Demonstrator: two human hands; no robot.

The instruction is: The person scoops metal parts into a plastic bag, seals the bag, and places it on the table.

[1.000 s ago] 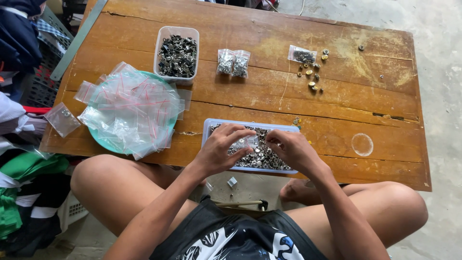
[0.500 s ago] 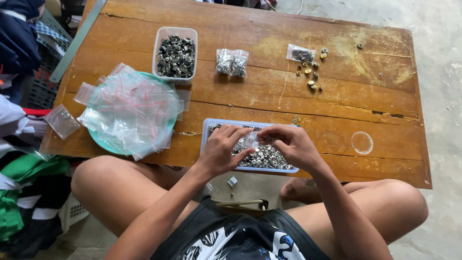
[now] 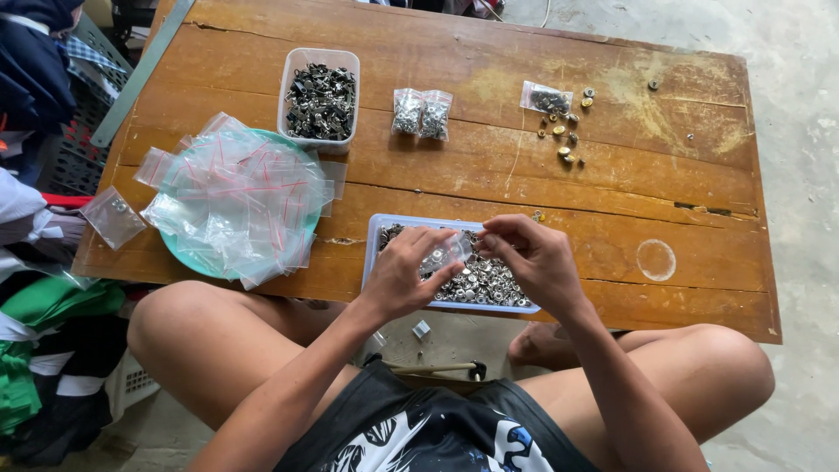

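From the head camera, the left hand (image 3: 404, 273) and right hand (image 3: 533, 260) met over a shallow tray (image 3: 374, 240) of silver snaps at the near edge of the wooden table (image 3: 612, 201). Both hands' fingers were pinched shut on a small clear bag (image 3: 444, 254) held between them, just above the tray.

Left hand (image 3: 406, 275) and right hand (image 3: 533, 262) hide tray (image 3: 374, 236) middle; small bag (image 3: 446, 255) contents unclear.
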